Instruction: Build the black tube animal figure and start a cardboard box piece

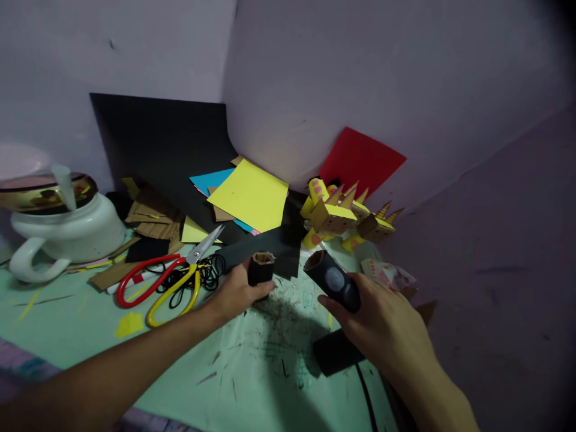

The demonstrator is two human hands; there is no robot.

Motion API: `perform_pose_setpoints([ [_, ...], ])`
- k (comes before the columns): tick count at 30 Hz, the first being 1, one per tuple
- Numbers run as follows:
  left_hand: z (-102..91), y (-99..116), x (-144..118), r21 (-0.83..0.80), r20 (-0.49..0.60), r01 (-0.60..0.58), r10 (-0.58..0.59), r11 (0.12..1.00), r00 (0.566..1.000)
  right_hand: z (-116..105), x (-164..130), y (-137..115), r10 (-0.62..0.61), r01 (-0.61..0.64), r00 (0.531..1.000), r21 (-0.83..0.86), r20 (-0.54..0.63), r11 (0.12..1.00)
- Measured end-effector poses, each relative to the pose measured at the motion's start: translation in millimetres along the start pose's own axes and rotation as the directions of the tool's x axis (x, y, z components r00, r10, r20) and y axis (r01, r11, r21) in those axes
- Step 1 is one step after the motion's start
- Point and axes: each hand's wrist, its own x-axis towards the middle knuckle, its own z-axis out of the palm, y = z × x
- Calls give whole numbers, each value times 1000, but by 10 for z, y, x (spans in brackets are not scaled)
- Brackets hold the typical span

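A pale green table (pixel 252 384) sits in a lilac-walled corner. The left hand (pixel 234 294) grips 1 short black tube (pixel 261 270) standing on it; the right hand (pixel 382 324) clasps 1 longer black tube (pixel 333 280), tilted above the table. Nearby lie 2 scissors (pixel 171 279), 1 yellow sheet (pixel 249 195), and 1 red sheet (pixel 360 162).

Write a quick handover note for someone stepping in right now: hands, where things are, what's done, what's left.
Left hand: grips the short black tube, upright on the green mat.
Right hand: holds the longer black tube, tilted, with a grey circle on it.
Another black piece lies under the right hand.
Two scissors lie left of the left hand; yellow cardboard figures stand by the wall.
Done: both tubes covered black.
Left: the tubes remain apart.
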Motion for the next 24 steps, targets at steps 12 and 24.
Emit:
perform_pose_setpoints([
  [12,-61,148,18,-543,364,455,-291,706,885,-14,-10,41,16,-16,999,-4,-28,1000],
  [24,-20,40,1,146,167,-59,35,988,985,-23,-31,52,20,-20,999,-8,-31,1000],
])
